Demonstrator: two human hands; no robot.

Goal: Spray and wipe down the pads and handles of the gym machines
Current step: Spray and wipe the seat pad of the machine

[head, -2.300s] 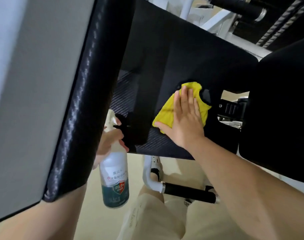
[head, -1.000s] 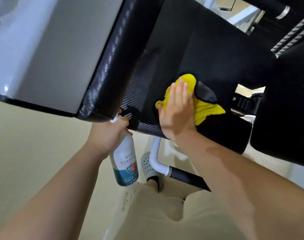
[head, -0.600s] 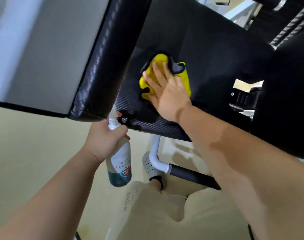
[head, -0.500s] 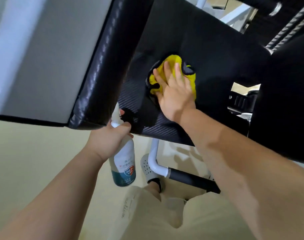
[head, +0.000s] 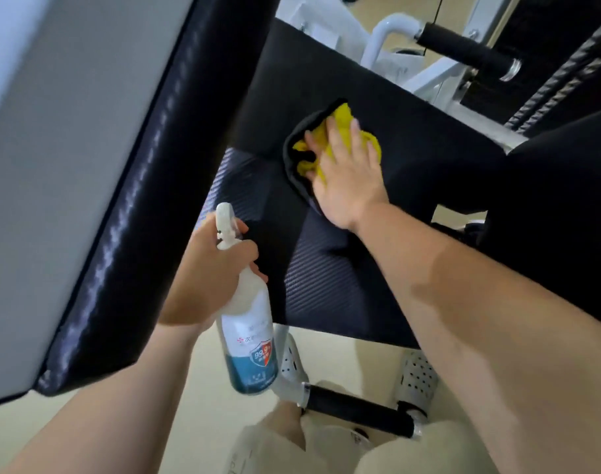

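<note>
A black gym seat pad (head: 412, 131) fills the middle of the view, with a carbon-pattern front part (head: 326, 275). My right hand (head: 347, 176) lies flat, fingers straight, pressing a yellow cloth with a black edge (head: 340, 114) onto the pad. My left hand (head: 206, 271) grips a white spray bottle (head: 248, 336) by its neck, just left of the pad's front; the bottle hangs down with blue liquid at its bottom.
A large black-edged grey pad (head: 87, 165) stands close on the left. Another black pad (head: 566, 217) is at the right. A black foam handle (head: 357, 408) sits low by my feet, another (head: 463, 46) at the top right. The floor is beige.
My right hand has slid the cloth up and to the right across the seat pad. The left hand with the bottle has come out from under the left pad.
</note>
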